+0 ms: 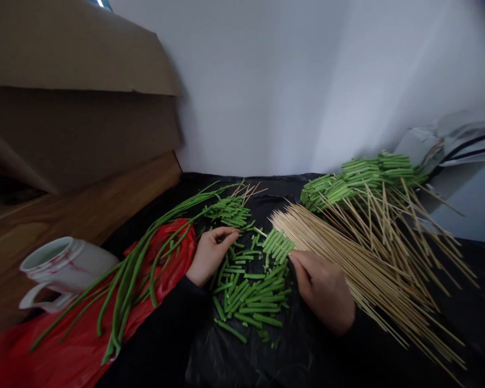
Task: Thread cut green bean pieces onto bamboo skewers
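Observation:
My right hand [323, 288] is closed on a bamboo skewer threaded with cut green bean pieces [278, 246]; its bare tip points left. The fingers of my left hand [213, 252] are pinched together just left of that skewer, and whatever may be between them is too small to make out. Loose cut bean pieces [256, 302] lie in a heap below and between both hands. Beyond my left hand rests a small pile of bean skewers [229, 211]. Bare bamboo skewers [347, 269] spread out beside my right hand.
Long uncut green beans [127, 275] lie across a red plastic bag [170, 280] at left, beside a white mug [70, 267]. A cardboard box [81, 97] stands behind. Finished bean skewers [361, 178] are stacked back right. Black plastic sheeting [222, 361] covers the surface.

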### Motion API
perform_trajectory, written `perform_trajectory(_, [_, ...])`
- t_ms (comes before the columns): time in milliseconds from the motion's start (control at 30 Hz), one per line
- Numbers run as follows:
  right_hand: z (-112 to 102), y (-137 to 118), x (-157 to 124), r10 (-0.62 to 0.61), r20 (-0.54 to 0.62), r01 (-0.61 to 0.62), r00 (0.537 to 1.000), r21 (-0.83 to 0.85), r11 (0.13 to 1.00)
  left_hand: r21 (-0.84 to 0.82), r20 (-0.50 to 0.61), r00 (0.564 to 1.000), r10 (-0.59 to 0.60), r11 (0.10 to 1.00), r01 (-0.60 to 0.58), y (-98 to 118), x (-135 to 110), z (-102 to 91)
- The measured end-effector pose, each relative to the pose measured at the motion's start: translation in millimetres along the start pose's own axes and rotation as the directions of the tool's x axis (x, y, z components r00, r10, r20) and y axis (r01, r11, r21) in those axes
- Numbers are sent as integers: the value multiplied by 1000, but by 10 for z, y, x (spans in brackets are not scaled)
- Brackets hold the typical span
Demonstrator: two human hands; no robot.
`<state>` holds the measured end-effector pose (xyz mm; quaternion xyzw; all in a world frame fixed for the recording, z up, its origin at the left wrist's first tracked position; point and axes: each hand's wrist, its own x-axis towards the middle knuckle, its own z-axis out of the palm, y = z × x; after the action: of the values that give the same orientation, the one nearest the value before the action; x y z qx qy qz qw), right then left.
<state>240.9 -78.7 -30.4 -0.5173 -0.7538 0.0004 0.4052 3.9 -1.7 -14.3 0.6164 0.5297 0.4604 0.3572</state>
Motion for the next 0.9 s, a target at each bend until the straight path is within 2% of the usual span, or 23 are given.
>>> perform_trajectory(167, [17, -17, -19, -1, 13, 1, 1000, 11, 1000, 289, 68, 985, 156, 942, -169, -32, -23, 28])
perform_trajectory(367, [24, -15, -27, 2, 37, -2, 999, 1, 1000, 517, 212, 941, 264, 787, -337, -49, -47, 16])
perform_trajectory(433, [23, -17, -27, 10, 49, -10, 999, -3, 1000, 529, 249, 929, 275, 764, -368, -70, -47, 17])
perform_trajectory(600, [23, -25, -24, -2, 47, 3, 999, -12, 1000, 484, 245, 928, 280, 794, -367, -29, -80, 70])
perform_trajectory(800, [25, -36, -20, -1, 47, 3, 999, -34, 999, 440, 402, 877, 262, 785, -436, 3, -131, 152])
perform_trajectory(900, [25, -37, -20, 8, 49, -6, 999, -29, 1000, 417, 339, 897, 283, 809, -413, -36, -112, 153])
